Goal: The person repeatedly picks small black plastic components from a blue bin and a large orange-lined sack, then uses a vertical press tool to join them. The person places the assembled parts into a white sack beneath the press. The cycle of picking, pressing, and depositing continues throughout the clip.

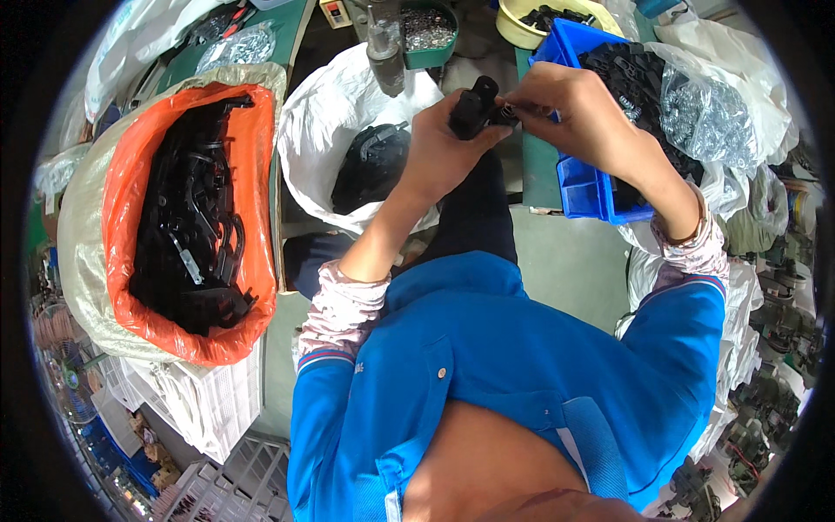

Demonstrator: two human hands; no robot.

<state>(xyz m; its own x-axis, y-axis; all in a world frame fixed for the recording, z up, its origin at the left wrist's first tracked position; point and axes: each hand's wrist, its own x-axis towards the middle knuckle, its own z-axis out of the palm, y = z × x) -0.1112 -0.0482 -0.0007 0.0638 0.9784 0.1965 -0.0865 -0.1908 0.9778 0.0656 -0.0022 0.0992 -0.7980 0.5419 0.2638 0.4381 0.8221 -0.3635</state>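
Observation:
My left hand (439, 155) is closed around a black plastic part (470, 114) with a rounded end, held up above my lap. Close against its right side, the fingertips of my right hand (581, 113) pinch a small shiny metal piece (508, 110) that looks like a coil spring. Fingers hide part of both things, so I cannot tell whether the metal piece sits inside the black part. Just right of my right hand stands a blue bin (581, 187) holding many black plastic parts (622, 74).
On the left, a sack with an orange liner (252, 157) holds long black parts. A white sack (304, 113) with black pieces stands ahead, beside a metal post (384, 48). Beyond are a green tray (432, 57) and a yellow bowl (519, 33). A clear bag of metal springs (709, 113) lies right.

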